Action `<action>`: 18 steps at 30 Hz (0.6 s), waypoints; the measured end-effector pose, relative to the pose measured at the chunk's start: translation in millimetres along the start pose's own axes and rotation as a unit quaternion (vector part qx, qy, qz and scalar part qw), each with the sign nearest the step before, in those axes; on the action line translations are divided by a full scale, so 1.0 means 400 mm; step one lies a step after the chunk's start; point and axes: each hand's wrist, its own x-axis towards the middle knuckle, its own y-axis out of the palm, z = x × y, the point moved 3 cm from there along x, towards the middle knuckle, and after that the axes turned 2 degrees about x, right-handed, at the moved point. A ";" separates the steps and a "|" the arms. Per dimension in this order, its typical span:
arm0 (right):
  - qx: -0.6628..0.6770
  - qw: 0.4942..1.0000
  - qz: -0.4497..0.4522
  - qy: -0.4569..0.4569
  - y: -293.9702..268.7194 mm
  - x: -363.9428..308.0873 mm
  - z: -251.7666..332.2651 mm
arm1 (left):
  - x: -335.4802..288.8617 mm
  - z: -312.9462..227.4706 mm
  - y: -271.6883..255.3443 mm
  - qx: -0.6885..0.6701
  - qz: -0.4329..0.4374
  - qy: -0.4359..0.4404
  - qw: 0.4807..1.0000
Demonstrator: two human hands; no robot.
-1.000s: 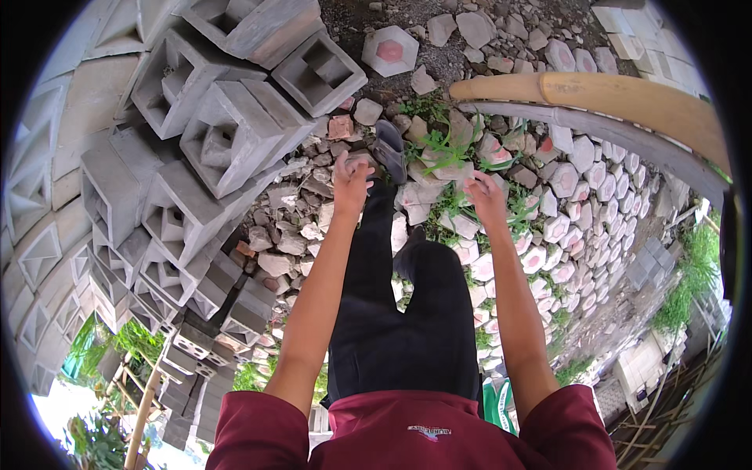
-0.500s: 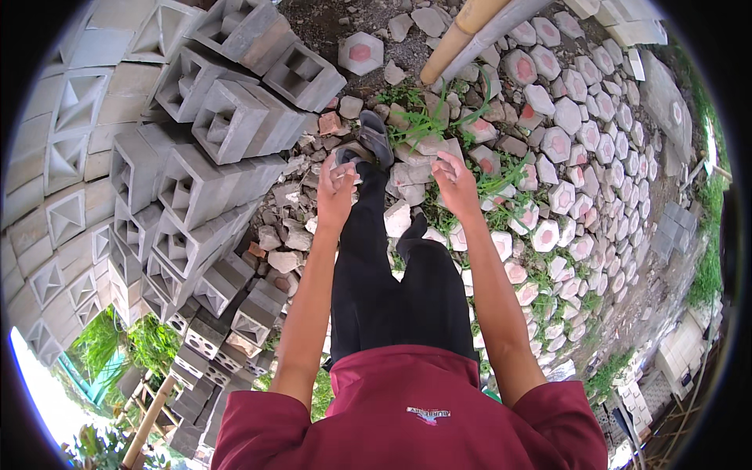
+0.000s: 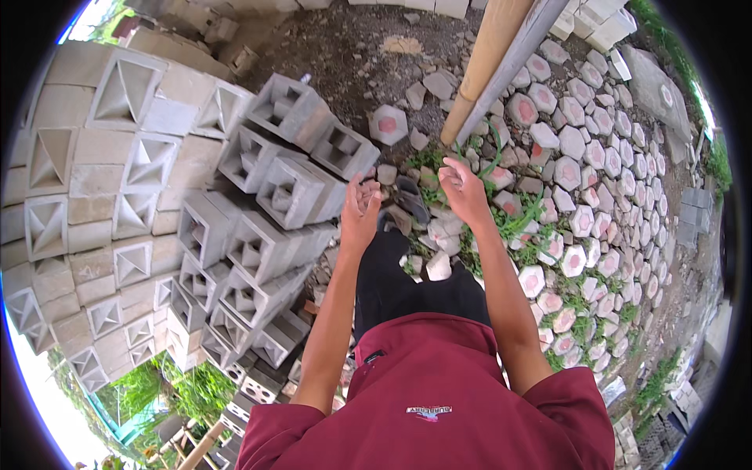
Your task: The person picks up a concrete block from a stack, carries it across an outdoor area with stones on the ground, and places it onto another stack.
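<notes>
Both hands are raised ahead of my body, apart from each other and holding nothing. My left hand [image 3: 361, 209] has loosely curled, parted fingers and is nearest the stacked grey concrete vent blocks [image 3: 294, 188]; whether it touches the closest block I cannot tell. My right hand [image 3: 464, 193] is half open, its fingers bent, above green weeds [image 3: 495, 205] and broken stones. Past it leans a bamboo pole [image 3: 479, 74] beside a grey pole [image 3: 509, 66]. A sandal [image 3: 411, 198] on my foot shows between the hands.
Hexagonal pavers [image 3: 574, 261] with reddish centres cover the ground to the right, uneven and grown through with weeds. A single hexagonal paver [image 3: 388, 124] lies on dark soil ahead. On the left rises a tall wall of pale patterned blocks [image 3: 94, 168]. Rubble lies around my feet.
My view has shifted, so the block stack sits further right and lower, and more soil shows ahead. Both hands stay raised and empty; the left now appears beside the nearest blocks.
</notes>
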 end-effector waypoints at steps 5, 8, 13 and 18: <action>0.018 0.999 -0.022 -0.035 0.085 0.106 0.102 | 0.157 -0.142 -0.117 0.079 0.026 0.029 0.996; 0.050 0.997 -0.050 -0.029 0.118 0.113 0.139 | 0.211 -0.217 -0.184 0.090 0.034 0.066 0.993; 0.078 0.997 -0.020 0.013 0.159 0.129 0.185 | 0.196 -0.272 -0.249 0.172 0.078 0.063 0.980; 0.060 0.998 -0.016 -0.021 0.216 0.133 0.221 | 0.228 -0.314 -0.311 0.233 0.073 0.078 0.967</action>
